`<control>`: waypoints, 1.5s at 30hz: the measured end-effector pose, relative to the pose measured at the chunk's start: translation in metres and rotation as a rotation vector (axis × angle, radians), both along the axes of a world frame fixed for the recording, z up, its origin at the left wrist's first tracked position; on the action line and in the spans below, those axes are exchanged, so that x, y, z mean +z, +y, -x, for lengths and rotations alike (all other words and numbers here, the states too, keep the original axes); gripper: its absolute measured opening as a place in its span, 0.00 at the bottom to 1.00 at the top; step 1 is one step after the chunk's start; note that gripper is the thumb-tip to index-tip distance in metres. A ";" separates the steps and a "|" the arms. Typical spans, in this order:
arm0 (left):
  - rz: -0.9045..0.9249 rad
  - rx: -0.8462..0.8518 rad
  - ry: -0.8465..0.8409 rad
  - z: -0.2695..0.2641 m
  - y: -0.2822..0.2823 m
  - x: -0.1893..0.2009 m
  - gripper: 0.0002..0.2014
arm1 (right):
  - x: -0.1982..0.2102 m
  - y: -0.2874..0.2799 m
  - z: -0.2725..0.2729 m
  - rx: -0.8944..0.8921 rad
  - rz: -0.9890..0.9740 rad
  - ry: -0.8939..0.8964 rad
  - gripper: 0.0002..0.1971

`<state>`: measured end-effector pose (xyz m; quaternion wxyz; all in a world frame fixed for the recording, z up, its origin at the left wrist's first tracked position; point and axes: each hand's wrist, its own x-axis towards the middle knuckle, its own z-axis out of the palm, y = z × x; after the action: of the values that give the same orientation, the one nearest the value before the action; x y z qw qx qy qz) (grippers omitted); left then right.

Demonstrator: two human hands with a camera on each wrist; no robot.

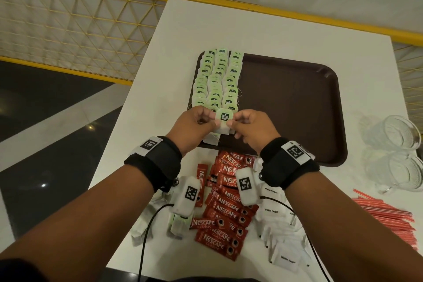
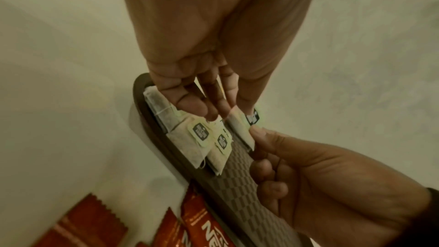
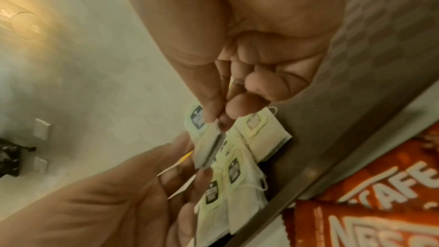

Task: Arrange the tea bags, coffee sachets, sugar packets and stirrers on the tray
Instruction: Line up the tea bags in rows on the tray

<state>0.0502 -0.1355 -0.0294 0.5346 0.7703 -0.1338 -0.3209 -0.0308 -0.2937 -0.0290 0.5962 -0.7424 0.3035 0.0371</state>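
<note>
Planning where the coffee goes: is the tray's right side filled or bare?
Bare: tea bags cover only the left strip of the tray; its right side shows brown surface.

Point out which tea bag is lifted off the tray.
The tea bag pinched between left hand and right hand; all others lie flat in rows.

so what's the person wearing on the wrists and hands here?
Both forearms are bare, no sleeves or gloves. Each wrist has a wide black strap: left band, right band. Each band carries a white plate with a black square code marker on top. A white camera pod with a similar marker hangs beneath each wrist, trailing a thin black cable.
</note>
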 end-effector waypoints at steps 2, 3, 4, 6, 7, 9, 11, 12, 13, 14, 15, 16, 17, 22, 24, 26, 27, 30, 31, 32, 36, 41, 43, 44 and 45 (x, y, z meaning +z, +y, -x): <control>-0.048 -0.003 -0.039 -0.001 0.005 0.000 0.09 | -0.006 -0.005 0.002 -0.022 0.021 0.051 0.09; -0.067 -0.003 -0.051 -0.003 0.008 0.000 0.09 | -0.009 -0.007 0.004 -0.021 0.043 0.086 0.09; -0.074 -0.001 -0.046 -0.005 0.012 0.001 0.09 | -0.013 -0.009 0.005 -0.018 0.061 0.124 0.09; -0.079 0.008 -0.010 -0.007 0.020 0.004 0.08 | -0.016 -0.011 0.005 -0.008 0.090 0.196 0.09; -0.087 0.012 0.001 -0.008 0.025 0.005 0.07 | -0.018 -0.011 0.004 0.000 0.105 0.222 0.08; -0.102 0.012 0.014 -0.010 0.037 0.008 0.07 | -0.020 -0.009 0.002 0.008 0.131 0.249 0.08; -0.113 0.007 0.019 -0.010 0.051 0.010 0.08 | -0.020 -0.006 -0.001 0.014 0.159 0.251 0.07; -0.119 0.005 0.024 -0.009 0.058 0.011 0.07 | -0.020 -0.005 -0.003 0.015 0.176 0.252 0.07; -0.126 0.004 0.030 -0.009 0.065 0.011 0.07 | -0.019 -0.004 -0.004 0.012 0.190 0.255 0.07; -0.137 0.003 0.034 -0.008 0.073 0.012 0.07 | -0.020 -0.004 -0.005 0.009 0.201 0.266 0.08; -0.153 -0.001 0.030 -0.008 0.081 0.013 0.07 | -0.020 -0.004 -0.006 0.007 0.212 0.282 0.08; -0.172 -0.013 0.019 -0.008 0.090 0.014 0.06 | -0.020 -0.003 -0.007 0.007 0.231 0.304 0.09; -0.191 -0.030 0.001 -0.007 0.098 0.015 0.06 | -0.021 -0.004 -0.007 0.017 0.270 0.325 0.11; -0.297 -0.156 -0.101 0.005 0.143 0.018 0.05 | -0.001 0.013 0.002 0.144 0.541 0.253 0.14; -0.344 -0.223 -0.168 0.014 0.159 0.016 0.05 | 0.013 0.032 0.012 0.253 0.575 0.182 0.12; -0.394 -0.301 -0.238 0.023 0.174 0.010 0.04 | 0.024 0.056 0.024 0.422 0.562 0.156 0.10; -0.420 -0.326 -0.263 0.027 0.180 0.006 0.04 | 0.026 0.068 0.030 0.522 0.552 0.168 0.09; -0.490 -0.360 -0.320 0.038 0.194 -0.007 0.07 | 0.024 0.102 0.046 0.839 0.573 0.237 0.09; -0.520 -0.369 -0.352 0.041 0.197 -0.011 0.10 | 0.021 0.112 0.050 0.920 0.596 0.253 0.10; -0.549 -0.370 -0.382 0.045 0.199 -0.014 0.12 | 0.016 0.121 0.054 0.980 0.617 0.267 0.12; -0.715 -0.276 -0.446 0.052 0.187 -0.019 0.19 | -0.001 0.149 0.067 1.098 0.686 0.259 0.25; -0.823 -0.299 -0.460 0.055 0.164 -0.021 0.24 | -0.006 0.171 0.069 1.183 0.861 0.191 0.28; -0.844 -0.340 -0.456 0.057 0.159 -0.021 0.26 | -0.005 0.173 0.067 1.200 0.901 0.184 0.25; -0.842 -0.351 -0.453 0.057 0.158 -0.022 0.26 | -0.004 0.174 0.066 1.201 0.915 0.184 0.24; -0.830 -0.357 -0.445 0.056 0.157 -0.023 0.26 | -0.003 0.174 0.065 1.202 0.924 0.190 0.24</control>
<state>-0.0060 0.0213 -0.0524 0.0785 0.9327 -0.2355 -0.2617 -0.0954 -0.1201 -0.0321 0.0738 -0.9474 -0.1179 0.2883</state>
